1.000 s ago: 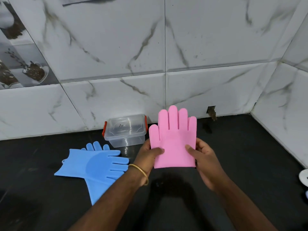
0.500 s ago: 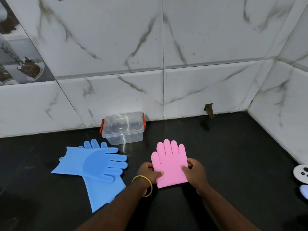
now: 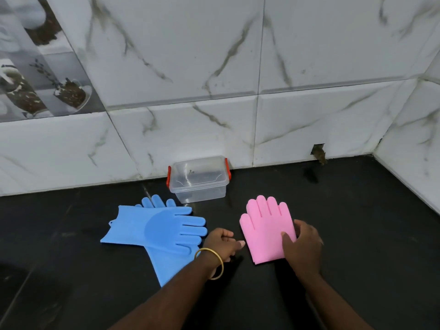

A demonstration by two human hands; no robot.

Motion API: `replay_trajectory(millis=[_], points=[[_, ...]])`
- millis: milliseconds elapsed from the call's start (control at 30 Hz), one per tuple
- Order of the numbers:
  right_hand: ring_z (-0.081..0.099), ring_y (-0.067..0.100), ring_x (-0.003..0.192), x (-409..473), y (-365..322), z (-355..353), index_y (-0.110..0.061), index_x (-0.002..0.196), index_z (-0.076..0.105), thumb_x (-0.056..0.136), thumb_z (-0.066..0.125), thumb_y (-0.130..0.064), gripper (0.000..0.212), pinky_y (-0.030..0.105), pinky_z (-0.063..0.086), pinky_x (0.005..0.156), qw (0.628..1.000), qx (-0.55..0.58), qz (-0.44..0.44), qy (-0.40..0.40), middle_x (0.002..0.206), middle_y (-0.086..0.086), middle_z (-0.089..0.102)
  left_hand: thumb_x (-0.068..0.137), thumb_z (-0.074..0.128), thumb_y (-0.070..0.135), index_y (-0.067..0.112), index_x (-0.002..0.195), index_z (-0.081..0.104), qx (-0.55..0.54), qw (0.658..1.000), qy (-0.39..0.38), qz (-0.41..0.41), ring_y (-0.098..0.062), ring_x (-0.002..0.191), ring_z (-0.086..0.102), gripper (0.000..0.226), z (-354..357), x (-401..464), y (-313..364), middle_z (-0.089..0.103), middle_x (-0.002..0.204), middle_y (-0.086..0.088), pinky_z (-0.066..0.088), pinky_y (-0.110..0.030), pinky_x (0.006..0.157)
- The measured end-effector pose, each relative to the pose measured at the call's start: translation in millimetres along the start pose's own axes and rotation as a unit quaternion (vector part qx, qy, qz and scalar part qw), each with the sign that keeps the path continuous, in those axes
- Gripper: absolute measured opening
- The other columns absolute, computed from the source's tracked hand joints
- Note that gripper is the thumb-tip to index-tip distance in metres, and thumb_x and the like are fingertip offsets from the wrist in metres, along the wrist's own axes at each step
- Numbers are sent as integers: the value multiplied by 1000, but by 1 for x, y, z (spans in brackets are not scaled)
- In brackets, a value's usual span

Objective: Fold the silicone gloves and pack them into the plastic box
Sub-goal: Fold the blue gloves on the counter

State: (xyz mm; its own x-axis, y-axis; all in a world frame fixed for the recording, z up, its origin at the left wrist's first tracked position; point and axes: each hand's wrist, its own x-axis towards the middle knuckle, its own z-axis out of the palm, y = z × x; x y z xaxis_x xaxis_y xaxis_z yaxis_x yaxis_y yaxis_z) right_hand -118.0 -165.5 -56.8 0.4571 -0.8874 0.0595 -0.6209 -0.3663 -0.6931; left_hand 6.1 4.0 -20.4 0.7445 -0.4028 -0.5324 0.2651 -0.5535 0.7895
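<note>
Pink glove (image 3: 266, 231) lying flat on the black counter (image 3: 357, 234), mid-counter, fingers pointing at the back wall. Looking already doubled over, cuff tucked under, though hard to confirm from this angle.

Right hand (image 3: 302, 248) resting on the glove's near right corner, fingers spread, pressing rather than gripping. Left hand (image 3: 223, 242) just off the glove's left edge, loosely curled, holding nothing, bangle (image 3: 210, 264) on the wrist.

Blue gloves (image 3: 157, 231) crossing each other toward the counter's left, unfolded, one cuff running to the near edge. Box (image 3: 198, 178) sitting against the back wall, lid on, red latches at both ends, apparently empty.

Risks from here:
- Silicone springing back open on release, fold undone, since nothing pins it but the right hand.
- Sliding on the glossy counter under a one-sided press, skewing the fold.
- Lid not yet off: needing a free hand to unlatch, meaning letting go of the glove first.
- Blue pair being longer, probably needing more than one fold to fit the box; stuffing loosely likely blocking the lid.

Versus a second ago: glove then held upright in the air by both hands near the box. Half a second ago lowered to the counter, both hands pinching its lower corners. Now lying flat, left hand let go and pulled aside, right hand shifted on top. Blue gloves and box unmoved.
</note>
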Motion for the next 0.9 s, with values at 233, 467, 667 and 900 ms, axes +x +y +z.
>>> replay_trajectory(millis=[233, 467, 667, 900], points=[[58, 21, 101, -72, -87, 57, -16, 116, 62, 83, 74, -19, 36, 41, 50, 91, 993, 92, -68, -28, 114, 4, 62, 75, 79, 21, 10, 98, 63, -86, 996, 20, 9, -17, 60, 61, 30, -85, -5, -46, 68, 76, -9, 49, -27, 55], [62, 18, 95, -122, -170, 125, -26, 96, 68, 82, 64, -33, 17, 33, 50, 80, 924, -74, -326, -188, 97, -6, 68, 79, 76, 27, 15, 86, 58, -94, 994, 0, -62, -17, 52, 56, 23, -184, -5, -85, 60, 73, -8, 46, -25, 48], [53, 24, 114, -118, -195, 159, -23, 123, 59, 93, 46, -24, 33, 38, 46, 93, 835, -254, -412, -262, 124, -1, 57, 78, 75, 19, 18, 81, 45, 24, 998, 20, -55, -25, 61, 58, 30, -203, -3, -98, 59, 80, -13, 54, -38, 61], [58, 19, 96, -111, -206, 158, -22, 106, 57, 92, 44, -19, 20, 30, 43, 74, 844, -260, -415, -220, 105, -2, 62, 73, 80, 21, 24, 97, 49, 81, 993, 77, 41, -23, 101, 56, 39, -185, -7, -96, 51, 116, -9, 47, -24, 80]])
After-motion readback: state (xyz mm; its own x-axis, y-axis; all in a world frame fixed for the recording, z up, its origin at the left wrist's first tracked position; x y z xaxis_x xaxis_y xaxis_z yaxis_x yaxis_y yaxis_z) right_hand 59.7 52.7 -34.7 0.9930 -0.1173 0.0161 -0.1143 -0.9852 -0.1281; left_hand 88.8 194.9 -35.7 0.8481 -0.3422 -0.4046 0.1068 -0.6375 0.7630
